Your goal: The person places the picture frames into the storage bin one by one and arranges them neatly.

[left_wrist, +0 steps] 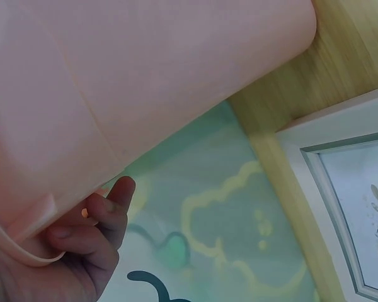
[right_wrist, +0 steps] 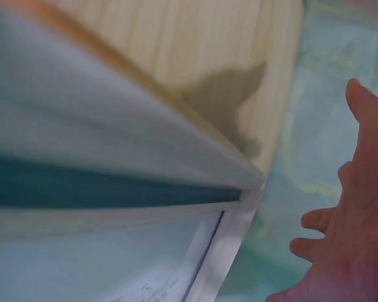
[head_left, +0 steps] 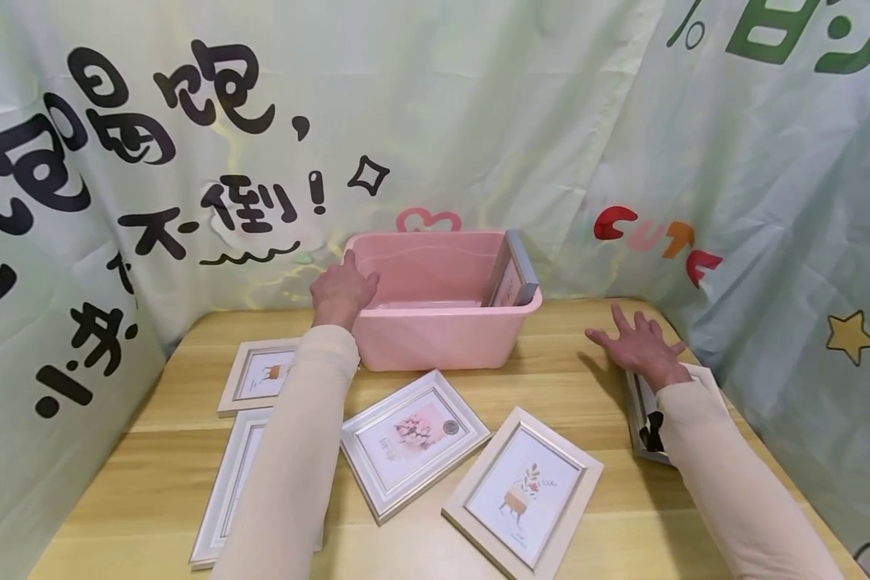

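Observation:
A pink plastic bin stands at the back of the table, with a grey-edged picture frame leaning upright inside its right end. My left hand holds the bin's left rim; in the left wrist view its fingers curl beneath the rim. Over at the right, my right hand is spread and holds nothing. It hovers above a grey picture frame and a pale frame, both partly hidden by the arm. The right wrist view shows frame edges close beside the hand.
A silver frame with pink flowers and a beige frame with a plant picture lie in front of the bin. Two more, a beige frame and a silver frame, lie at left. Printed cloth hangs behind the table.

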Demonstrator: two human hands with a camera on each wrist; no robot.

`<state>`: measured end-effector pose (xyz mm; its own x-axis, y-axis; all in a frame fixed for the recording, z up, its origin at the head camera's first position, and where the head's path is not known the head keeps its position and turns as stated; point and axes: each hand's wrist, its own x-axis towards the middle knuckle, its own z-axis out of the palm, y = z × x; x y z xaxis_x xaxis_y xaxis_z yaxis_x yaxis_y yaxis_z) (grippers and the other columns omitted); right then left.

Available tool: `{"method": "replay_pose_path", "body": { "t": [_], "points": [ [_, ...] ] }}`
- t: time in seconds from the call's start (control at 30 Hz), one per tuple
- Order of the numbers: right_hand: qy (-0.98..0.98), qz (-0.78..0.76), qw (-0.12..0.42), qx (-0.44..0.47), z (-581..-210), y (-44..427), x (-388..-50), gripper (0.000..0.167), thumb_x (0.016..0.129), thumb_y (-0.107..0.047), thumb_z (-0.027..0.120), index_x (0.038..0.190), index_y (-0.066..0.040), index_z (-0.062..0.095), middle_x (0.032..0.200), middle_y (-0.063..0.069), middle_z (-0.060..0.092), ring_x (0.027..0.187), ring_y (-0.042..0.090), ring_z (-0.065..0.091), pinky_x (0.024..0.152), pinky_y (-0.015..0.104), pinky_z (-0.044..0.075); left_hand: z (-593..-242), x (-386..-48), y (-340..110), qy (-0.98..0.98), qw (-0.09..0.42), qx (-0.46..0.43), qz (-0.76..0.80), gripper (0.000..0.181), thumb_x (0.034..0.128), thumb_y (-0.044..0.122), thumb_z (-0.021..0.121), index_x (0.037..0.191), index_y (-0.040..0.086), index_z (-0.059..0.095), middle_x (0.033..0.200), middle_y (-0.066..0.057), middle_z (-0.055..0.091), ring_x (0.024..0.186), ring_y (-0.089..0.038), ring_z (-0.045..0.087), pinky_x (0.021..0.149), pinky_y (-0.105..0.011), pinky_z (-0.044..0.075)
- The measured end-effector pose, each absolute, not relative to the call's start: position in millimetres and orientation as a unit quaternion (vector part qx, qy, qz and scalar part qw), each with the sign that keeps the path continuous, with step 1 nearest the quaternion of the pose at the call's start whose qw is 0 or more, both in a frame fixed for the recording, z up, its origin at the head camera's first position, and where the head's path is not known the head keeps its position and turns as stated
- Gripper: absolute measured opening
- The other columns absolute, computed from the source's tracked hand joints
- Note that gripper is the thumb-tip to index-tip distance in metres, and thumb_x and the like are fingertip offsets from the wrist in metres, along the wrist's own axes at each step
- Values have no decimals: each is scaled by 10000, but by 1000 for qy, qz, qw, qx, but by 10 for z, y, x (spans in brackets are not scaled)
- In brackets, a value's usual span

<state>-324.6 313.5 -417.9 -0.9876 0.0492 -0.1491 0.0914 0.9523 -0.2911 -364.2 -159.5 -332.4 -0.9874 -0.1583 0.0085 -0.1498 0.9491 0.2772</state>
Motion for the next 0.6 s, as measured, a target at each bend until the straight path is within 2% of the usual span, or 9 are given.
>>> {"method": "replay_pose_path", "body": {
  "t": [0.3,0.6],
  "points": [
    [983,-148,99,51,-4236,3196,-3163,1047,841,-810,303,1554,-123,-37,1507,416,-29,1354,642,-27,875,885,-17,-3328,-3600,-1619,-987,23,76,-142,740,959,546,380,1518,90,211,1260,-279,576,1094,-465,598,916,-562,477],
    [979,-153,118,72,-4283,3265,-3120,1104,819,-819,353,1546,-87,-39,1476,453,-42,1332,664,-53,860,889,-39,-3343,-3580,-1610,-985,32,78,-150,723,959,530,398,1509,89,237,1270,-274,574,1111,-469,591,928,-567,470]
  ]
}}
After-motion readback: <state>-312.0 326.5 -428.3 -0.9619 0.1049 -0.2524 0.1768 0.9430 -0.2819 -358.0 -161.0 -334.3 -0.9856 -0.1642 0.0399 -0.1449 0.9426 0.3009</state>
